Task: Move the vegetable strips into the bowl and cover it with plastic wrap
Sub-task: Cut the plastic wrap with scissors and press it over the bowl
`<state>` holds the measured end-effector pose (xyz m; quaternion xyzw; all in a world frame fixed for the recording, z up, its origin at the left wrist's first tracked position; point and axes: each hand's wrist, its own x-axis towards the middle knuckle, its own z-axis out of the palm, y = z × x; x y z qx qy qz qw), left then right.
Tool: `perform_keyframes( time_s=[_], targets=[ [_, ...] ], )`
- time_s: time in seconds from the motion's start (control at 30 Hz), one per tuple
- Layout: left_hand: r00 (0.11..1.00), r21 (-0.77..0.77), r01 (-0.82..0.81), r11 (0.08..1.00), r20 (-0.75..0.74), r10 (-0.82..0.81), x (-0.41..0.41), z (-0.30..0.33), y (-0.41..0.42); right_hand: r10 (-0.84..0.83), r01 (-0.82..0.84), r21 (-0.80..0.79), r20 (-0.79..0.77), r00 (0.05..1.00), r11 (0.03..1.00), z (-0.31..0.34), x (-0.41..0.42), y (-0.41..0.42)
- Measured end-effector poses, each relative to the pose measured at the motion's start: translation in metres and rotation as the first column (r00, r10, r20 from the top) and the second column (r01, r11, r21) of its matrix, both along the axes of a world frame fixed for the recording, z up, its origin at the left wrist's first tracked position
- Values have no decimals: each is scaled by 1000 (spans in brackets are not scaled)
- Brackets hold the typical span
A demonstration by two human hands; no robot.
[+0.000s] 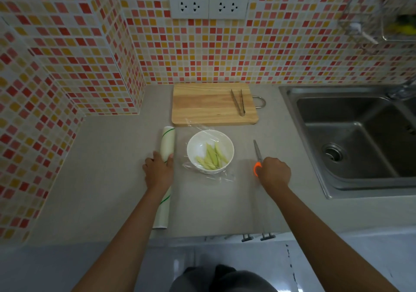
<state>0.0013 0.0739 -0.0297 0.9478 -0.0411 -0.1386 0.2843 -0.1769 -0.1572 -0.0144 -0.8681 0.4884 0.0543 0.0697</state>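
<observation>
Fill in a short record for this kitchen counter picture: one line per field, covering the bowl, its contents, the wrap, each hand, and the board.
bowl: round white ceramic bowl on the grey counter, in front of the board
contents: pale green vegetable strips inside the bowl
cover: clear plastic film lies over the bowl, loose edges on the counter
left hand: grips the white plastic-wrap roll
right hand: on the orange-handled scissors
board: light wooden cutting board holding metal tongs
</observation>
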Motion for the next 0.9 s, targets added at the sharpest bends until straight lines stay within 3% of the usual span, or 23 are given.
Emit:
perform_keyframes(
  time_s=[0.07, 0.13, 0.23, 0.3, 0.33, 0.43, 0.5, 0.6, 0.73, 0.9],
  targets=[
    [995, 15, -46, 999, 85, 45, 0, 5, 0, -12, 12, 3, -3, 1000, 1000, 2, 1, -2],
    [962, -77, -51, 996, 264, 70, -1, 11, 0, -12, 13, -14, 37, 999, 1000, 4, 5, -5],
    [929, -392, 75, 917, 363, 79, -5, 25, -17, -46, -13, 137, 414, 909, 991, 10, 21, -2],
    [955, -515, 82, 853, 286, 81, -9, 33, -38, -195, -113, 392, 663, 723, 913, 16, 41, 5],
    [976, -534, 49, 844, 204, 73, -10, 35, -50, -278, -166, 494, 702, 656, 853, 20, 52, 10],
    [992, -474, -111, 873, -105, 69, -9, 32, -76, -401, -271, 671, 666, 629, 690, 22, 77, 23],
    [989, -477, -120, 871, -135, 63, -7, 25, -82, -441, -277, 704, 653, 616, 654, 18, 81, 27],
    [989, -528, -107, 842, -140, 39, -3, 17, -83, -501, -165, 677, 665, 554, 717, 10, 74, 30],
    [976, -601, -90, 794, -211, -50, -6, 9, -78, -431, 6, 515, 712, 553, 857, 1, 56, 30],
    [969, -649, -155, 744, -246, -13, -14, 3, -78, -392, -166, 536, 764, 512, 828, 12, 73, 16]
  ],
)
